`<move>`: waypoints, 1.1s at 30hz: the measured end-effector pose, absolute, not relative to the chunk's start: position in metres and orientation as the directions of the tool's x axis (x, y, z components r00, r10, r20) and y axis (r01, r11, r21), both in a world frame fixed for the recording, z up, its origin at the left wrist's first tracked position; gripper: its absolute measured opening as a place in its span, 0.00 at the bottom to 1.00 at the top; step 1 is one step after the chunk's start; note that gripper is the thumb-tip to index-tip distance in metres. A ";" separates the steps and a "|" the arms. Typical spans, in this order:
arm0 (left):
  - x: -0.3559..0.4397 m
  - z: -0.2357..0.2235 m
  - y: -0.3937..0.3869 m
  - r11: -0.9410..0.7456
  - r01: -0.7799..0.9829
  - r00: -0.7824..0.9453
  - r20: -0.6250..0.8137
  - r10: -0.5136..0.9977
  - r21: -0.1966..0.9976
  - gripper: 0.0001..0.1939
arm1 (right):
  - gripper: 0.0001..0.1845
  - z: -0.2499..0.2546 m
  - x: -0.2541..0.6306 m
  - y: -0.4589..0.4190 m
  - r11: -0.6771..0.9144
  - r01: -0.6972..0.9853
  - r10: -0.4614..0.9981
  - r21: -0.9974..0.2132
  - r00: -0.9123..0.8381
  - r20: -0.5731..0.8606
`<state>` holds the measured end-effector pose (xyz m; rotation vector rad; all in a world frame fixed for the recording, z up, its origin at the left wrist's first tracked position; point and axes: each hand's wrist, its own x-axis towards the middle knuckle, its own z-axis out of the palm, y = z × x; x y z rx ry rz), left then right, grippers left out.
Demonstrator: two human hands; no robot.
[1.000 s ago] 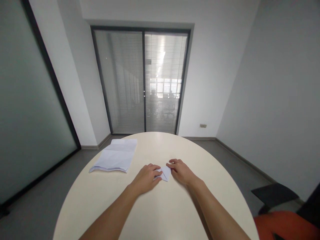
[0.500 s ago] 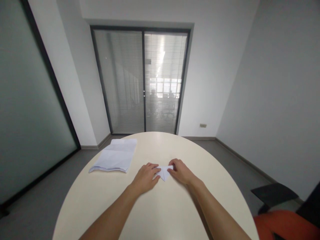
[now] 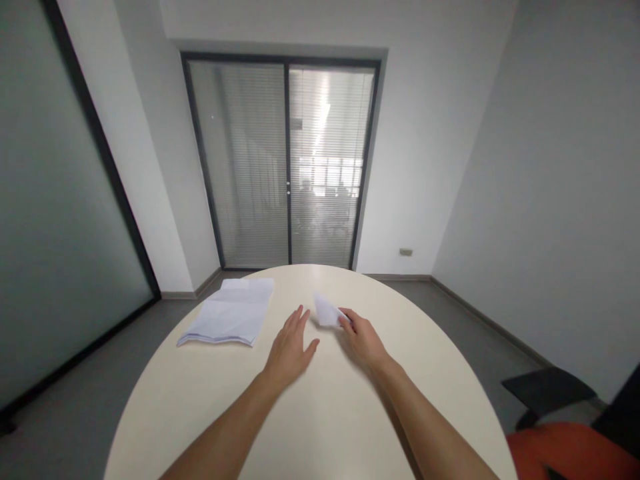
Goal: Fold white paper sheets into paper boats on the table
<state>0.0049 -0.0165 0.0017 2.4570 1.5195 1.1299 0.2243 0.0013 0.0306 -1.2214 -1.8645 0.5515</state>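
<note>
Jutting from pinching right fingers (image 3: 354, 317), folded paper (image 3: 326, 312) is near wide-spread left fingers (image 3: 294, 323)

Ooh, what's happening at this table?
Someone is handling a small white paper with bare hands. The right hand holds it by its right end. The left hand is open close by, fingers apart, not touching it. Some bigger white sheets lie on the round table, off to the left.
</note>
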 end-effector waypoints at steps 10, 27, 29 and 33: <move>0.009 -0.001 -0.012 -0.416 0.658 0.103 0.471 0.876 0.628 0.26 | 0.25 0.042 0.204 -0.016 0.555 0.336 0.801 -0.761 -0.464 0.379; 0.021 0.004 -0.013 -0.457 0.084 0.220 0.431 0.875 0.885 0.27 | 0.29 0.020 0.196 -0.011 0.499 0.324 0.841 -0.804 -0.406 0.358; 0.021 0.005 -0.015 -0.472 0.085 0.238 0.442 0.865 0.877 0.25 | 0.30 0.020 0.196 -0.010 0.482 0.312 0.851 -0.819 -0.389 0.353; 0.022 0.006 -0.016 -0.484 0.098 0.249 0.450 0.858 0.869 0.25 | 0.31 0.020 0.197 -0.009 0.456 0.290 0.864 -0.841 -0.372 0.340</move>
